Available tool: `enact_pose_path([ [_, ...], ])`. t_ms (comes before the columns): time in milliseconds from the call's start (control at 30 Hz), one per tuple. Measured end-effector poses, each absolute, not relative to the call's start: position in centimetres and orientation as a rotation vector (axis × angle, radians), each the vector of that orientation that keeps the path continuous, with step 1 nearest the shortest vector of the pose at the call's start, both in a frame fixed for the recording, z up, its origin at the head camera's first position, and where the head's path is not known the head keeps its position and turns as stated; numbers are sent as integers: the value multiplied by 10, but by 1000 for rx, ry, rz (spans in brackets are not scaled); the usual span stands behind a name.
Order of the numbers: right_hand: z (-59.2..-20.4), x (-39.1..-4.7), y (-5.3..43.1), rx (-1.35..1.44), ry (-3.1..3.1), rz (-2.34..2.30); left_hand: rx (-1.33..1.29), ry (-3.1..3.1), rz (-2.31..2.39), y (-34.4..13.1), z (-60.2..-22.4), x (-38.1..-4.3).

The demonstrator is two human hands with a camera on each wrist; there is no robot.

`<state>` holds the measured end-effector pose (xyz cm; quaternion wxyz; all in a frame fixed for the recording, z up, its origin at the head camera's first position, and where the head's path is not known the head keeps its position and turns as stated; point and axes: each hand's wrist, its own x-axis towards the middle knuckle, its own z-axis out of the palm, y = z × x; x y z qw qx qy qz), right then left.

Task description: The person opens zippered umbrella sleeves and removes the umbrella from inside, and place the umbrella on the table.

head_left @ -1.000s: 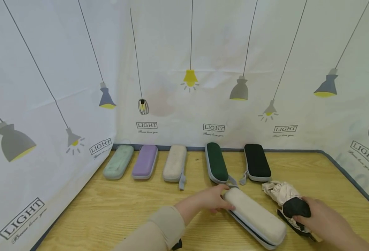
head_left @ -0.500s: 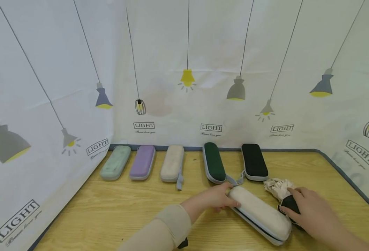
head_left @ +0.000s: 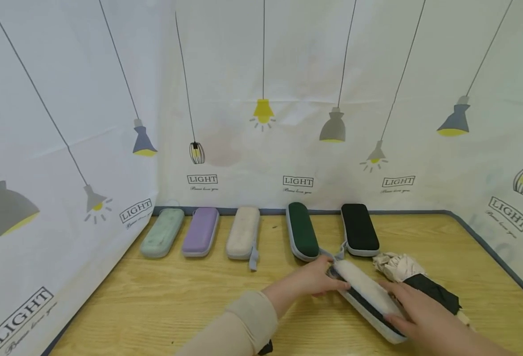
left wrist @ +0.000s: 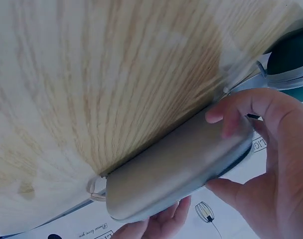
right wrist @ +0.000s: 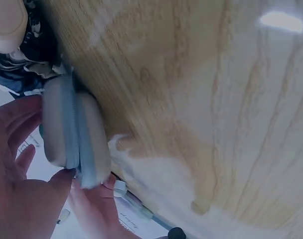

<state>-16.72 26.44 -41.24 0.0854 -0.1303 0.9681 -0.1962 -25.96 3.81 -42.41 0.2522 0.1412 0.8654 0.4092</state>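
Note:
A long cream zip case [head_left: 364, 284] lies slanted on the table at the lower right of the head view. Its lid is slightly raised, and a dark gap shows along its left side. My left hand [head_left: 308, 283] grips the far end, fingers and thumb on opposite sides in the left wrist view. Across the near end of the lid, my right hand [head_left: 430, 316] holds on with its thumb at the zip seam [right wrist: 74, 129]. Just right of the case lies a folded umbrella [head_left: 435, 289] with beige and black fabric, its pale handle [right wrist: 7, 25] visible in the right wrist view.
Along the back edge stand smaller cases: mint [head_left: 162, 232], purple [head_left: 200, 231], beige [head_left: 242, 232], dark green [head_left: 303, 231] and black [head_left: 360, 230]. The green one's end is close to my left fingers. A lamp-printed sheet [head_left: 235, 193] walls the table.
My right hand has let go of the umbrella and moved left onto the cream case. The case's lid has lifted a little. My left hand stays on its far end.

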Motion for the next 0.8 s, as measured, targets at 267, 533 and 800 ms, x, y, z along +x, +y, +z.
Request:
enact_pose_path([
  [267, -413, -160, 280, -385, 2796, -702, 370, 2322, 1275, 47, -425, -251],
  [533, -429, -163, 286, -308, 2893, -369, 425, 2356, 1248, 48, -418, -244],
  [800, -444, -163, 302, -292, 3116, -160, 425, 2354, 1222, 54, -416, -240],
])
